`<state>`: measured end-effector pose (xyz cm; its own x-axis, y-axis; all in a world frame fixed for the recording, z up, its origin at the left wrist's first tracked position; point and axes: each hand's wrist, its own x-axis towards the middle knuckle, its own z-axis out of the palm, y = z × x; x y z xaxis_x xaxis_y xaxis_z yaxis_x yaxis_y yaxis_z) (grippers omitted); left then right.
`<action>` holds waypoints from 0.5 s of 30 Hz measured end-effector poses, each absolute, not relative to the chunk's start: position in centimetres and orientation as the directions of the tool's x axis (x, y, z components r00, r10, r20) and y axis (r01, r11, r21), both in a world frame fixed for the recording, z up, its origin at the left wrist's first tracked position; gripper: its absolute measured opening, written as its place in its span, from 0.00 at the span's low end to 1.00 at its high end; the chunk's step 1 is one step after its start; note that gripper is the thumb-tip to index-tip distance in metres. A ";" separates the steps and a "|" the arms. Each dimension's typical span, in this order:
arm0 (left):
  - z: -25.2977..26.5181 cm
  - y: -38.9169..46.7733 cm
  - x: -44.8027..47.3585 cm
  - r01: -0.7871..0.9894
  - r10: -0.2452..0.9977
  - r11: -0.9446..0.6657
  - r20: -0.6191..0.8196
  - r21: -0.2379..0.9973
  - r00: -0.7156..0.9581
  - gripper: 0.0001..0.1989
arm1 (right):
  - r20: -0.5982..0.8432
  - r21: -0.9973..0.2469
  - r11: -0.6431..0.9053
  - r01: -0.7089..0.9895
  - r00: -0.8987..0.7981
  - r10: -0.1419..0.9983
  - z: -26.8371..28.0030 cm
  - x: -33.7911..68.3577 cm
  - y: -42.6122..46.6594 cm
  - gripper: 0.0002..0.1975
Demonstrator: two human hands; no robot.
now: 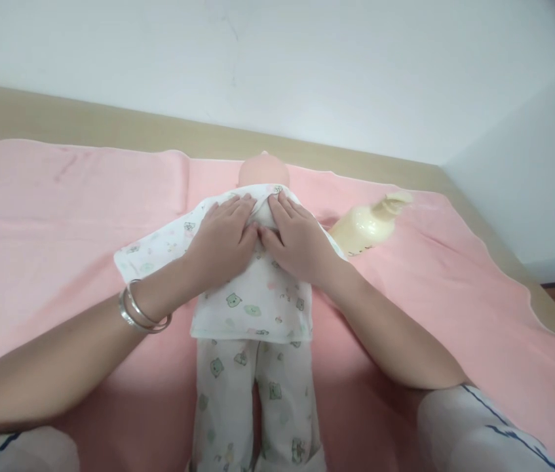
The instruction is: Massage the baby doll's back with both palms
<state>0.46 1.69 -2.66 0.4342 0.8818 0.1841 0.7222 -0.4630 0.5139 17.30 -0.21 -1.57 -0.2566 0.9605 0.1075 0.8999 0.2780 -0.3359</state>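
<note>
A baby doll, its smooth bald head (263, 172) at the far end, lies stretched out with its legs toward me. It wears a white shirt (252, 308) and matching trousers (225, 400), both printed with small green and pink animals. My left hand (225, 239) rests flat on the left of the doll's chest, fingers stretched toward the collar. On the other side of the chest lies my right hand (301, 239), also flat and open. The thumbs almost meet in the middle, and the shirt is creased between the fingers. The doll's face and hands are not visible.
A pink cloth (85, 203) with wavy edges spreads under the doll over a light wooden table (124, 118). To the right of the doll, a pale yellow bottle (368, 226) lies tilted on the cloth. A white wall (277, 65) stands behind the table.
</note>
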 end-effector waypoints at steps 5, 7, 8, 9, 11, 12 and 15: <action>-2.4 2.7 0.4 0.708 0.886 -0.454 0.190 0.541 0.423 0.22 | 0.136 -0.262 0.378 0.888 -0.354 0.925 -0.7 17.0 -1.7 0.28; -2.2 2.9 0.4 0.695 0.885 -0.453 0.186 0.558 0.427 0.20 | 0.132 -0.244 0.384 0.891 -0.361 0.923 -0.5 16.8 -2.2 0.28; -2.2 2.9 0.5 0.692 0.885 -0.453 0.190 0.562 0.425 0.20 | 0.132 -0.242 0.381 0.892 -0.359 0.924 -0.5 16.8 -2.3 0.28; -2.3 3.0 0.5 0.692 0.885 -0.454 0.198 0.561 0.421 0.20 | 0.130 -0.245 0.381 0.892 -0.359 0.924 -0.4 16.8 -2.3 0.29; -2.6 2.9 0.4 0.698 0.883 -0.464 0.223 0.546 0.413 0.22 | 0.128 -0.266 0.382 0.885 -0.361 0.924 -0.3 16.9 -2.1 0.28; -2.8 2.9 0.4 0.701 0.881 -0.470 0.233 0.537 0.412 0.24 | 0.128 -0.280 0.382 0.881 -0.360 0.924 -0.3 17.0 -1.9 0.27; -3.4 2.9 0.2 0.704 0.878 -0.477 0.238 0.526 0.416 0.30 | 0.121 -0.324 0.355 0.877 -0.333 0.935 -0.1 17.4 -1.1 0.24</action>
